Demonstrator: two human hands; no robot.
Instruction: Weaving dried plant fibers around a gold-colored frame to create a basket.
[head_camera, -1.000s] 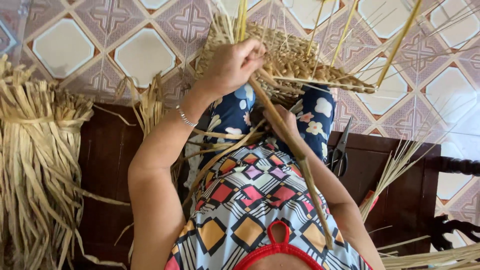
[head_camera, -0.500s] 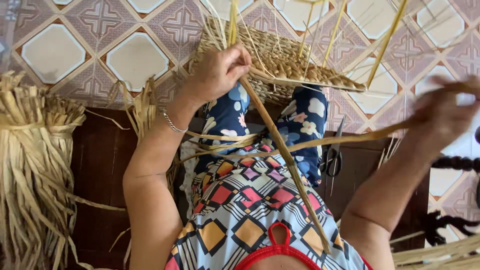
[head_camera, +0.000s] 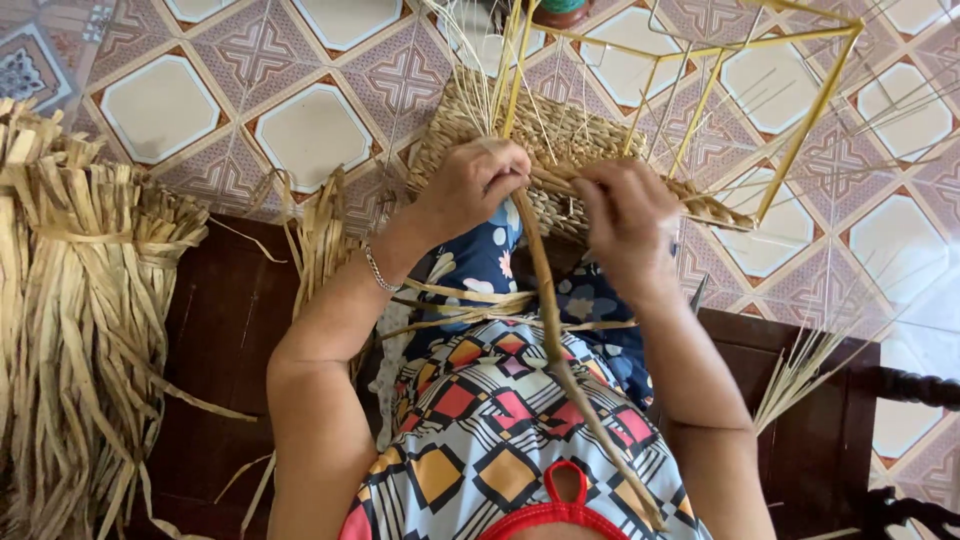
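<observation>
A half-woven straw basket (head_camera: 560, 140) on a yellow wire frame (head_camera: 800, 130) rests on my knees, with loose strands sticking up from it. My left hand (head_camera: 470, 190) grips the basket's near edge together with a long flat straw strand (head_camera: 555, 340) that runs down across my lap. My right hand (head_camera: 625, 215) is closed on the woven rim just right of the left hand, fingers pinching the weave. Thin straw strips (head_camera: 470, 305) lie across my patterned clothing.
A big bundle of dried straw (head_camera: 80, 330) lies on the dark wooden bench (head_camera: 215, 360) at my left. A smaller tuft of straw (head_camera: 805, 375) sticks out at the right. Patterned floor tiles (head_camera: 310, 125) spread beyond the bench.
My right hand, stretched out to the right pulling a strand half a second ago, has come back to the basket rim beside the left hand. The view has tilted down slightly.
</observation>
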